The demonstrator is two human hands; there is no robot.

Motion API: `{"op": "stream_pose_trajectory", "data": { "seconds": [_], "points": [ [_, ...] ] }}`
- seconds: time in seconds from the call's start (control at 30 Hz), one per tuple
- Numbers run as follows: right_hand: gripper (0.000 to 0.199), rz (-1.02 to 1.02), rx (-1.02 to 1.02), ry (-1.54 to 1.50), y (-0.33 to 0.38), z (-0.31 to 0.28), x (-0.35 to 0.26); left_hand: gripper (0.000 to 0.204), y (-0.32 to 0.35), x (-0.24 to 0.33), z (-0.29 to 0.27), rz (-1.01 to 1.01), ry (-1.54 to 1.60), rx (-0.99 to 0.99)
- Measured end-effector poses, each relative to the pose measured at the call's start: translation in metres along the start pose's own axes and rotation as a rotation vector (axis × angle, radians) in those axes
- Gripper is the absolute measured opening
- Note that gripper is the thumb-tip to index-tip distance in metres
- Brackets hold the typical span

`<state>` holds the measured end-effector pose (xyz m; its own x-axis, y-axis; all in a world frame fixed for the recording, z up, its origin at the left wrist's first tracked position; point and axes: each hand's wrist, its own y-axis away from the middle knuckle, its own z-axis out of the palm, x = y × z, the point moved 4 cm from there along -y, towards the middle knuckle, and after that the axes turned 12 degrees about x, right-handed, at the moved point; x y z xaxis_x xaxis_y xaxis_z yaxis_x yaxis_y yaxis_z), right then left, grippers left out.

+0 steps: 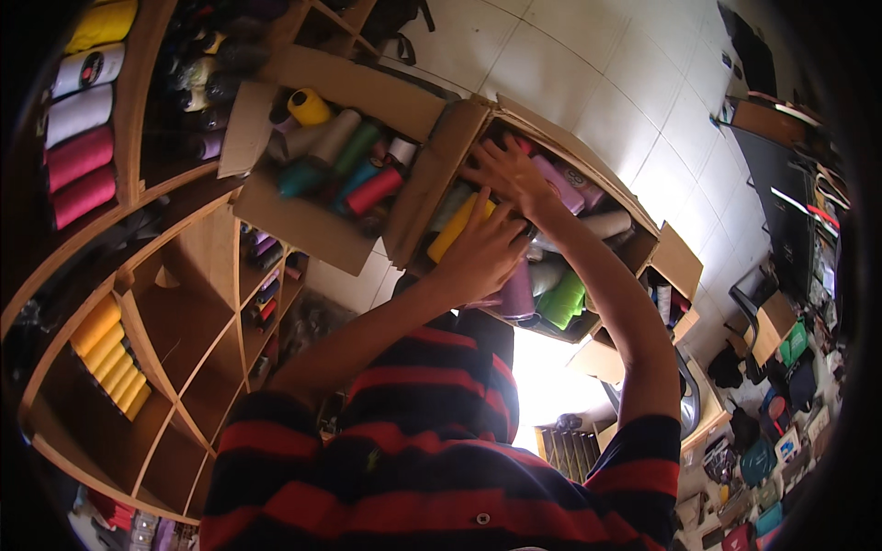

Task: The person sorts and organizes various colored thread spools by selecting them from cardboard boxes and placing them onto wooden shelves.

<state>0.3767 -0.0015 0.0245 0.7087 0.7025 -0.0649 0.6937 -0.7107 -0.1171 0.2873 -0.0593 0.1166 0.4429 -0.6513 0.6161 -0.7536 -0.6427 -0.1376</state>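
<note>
White floor tiles [588,73] fill the background, and wooden shelving [175,303] with thread cones is seen on the left. Two open cardboard boxes sit side by side, both packed with cones of thread. Into the right box [675,262] both arms are reached. The left hand [482,253] is laid palm-down over a yellow cone [457,227], fingers curled onto it, so it looks gripped, though the underside can't be seen. The right hand [505,170] is spread flat, nothing clenched, resting on the cones deeper in that same box, near a pink cone [557,183]. The left box [303,220] is left untouched just beside.
</note>
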Motion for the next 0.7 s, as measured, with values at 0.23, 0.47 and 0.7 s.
{"op": "stream_pose_trajectory", "data": {
  "seconds": [0.23,0.47,0.7],
  "points": [
    [0.028,-0.075,-0.009,0.076,-0.006,0.001,-0.001,0.014,-0.004,-0.008,-0.032,-0.097,0.271,0.371],
    [0.023,-0.086,0.056,0.049,0.006,-0.013,0.006,0.013,0.036,-0.035,-0.058,-0.28,0.206,0.588],
    [0.037,-0.101,-0.016,-0.081,0.003,-0.008,0.003,0.024,0.158,-0.173,-0.075,-1.009,-0.367,0.36]
  ]
}}
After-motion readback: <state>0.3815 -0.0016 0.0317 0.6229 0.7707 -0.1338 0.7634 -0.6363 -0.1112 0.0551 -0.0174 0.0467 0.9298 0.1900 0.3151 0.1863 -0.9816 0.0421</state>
